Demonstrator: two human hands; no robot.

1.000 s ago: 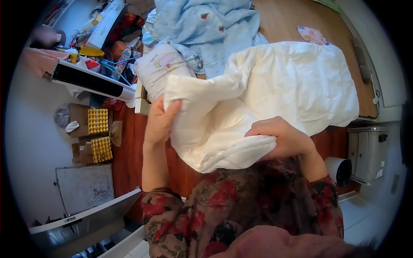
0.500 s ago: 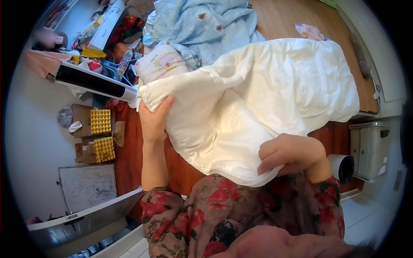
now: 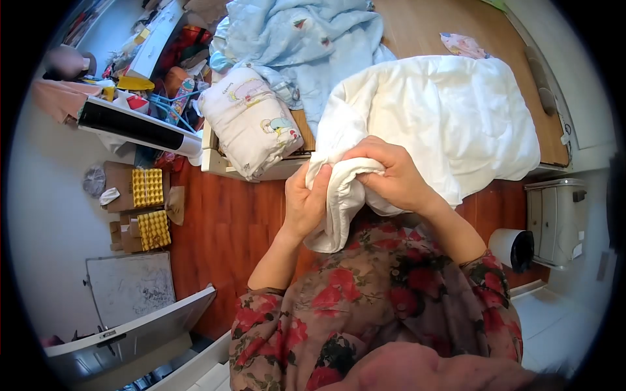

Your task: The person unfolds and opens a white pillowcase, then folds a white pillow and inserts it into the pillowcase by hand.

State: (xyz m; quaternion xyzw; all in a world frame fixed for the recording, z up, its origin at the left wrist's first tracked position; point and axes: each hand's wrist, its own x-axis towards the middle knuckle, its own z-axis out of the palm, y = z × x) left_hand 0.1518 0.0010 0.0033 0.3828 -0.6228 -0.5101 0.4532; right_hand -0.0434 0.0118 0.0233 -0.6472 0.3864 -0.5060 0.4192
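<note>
I am holding a white quilt by one bunched end. My left hand is closing its fingers and thumb around the folds, and my right hand is pinching the cloth just beside it. The gathered end is hanging in front of my flowered shirt, while the wide part of the quilt is lying across the near edge of the bed, whose surface is showing as bare light-brown boards.

A folded printed bundle is resting at the bed's left corner, overhanging its edge, and a rumpled blue blanket is spreading behind it. A small pink cloth is lying beyond the quilt.

Below, a reddish wooden floor is running around the bed. On the left, yellow egg trays are sitting by cardboard near the wall, and a smudged whiteboard is standing nearer me. On the right, a white bin with a dark lining is standing beside a pale cabinet.
</note>
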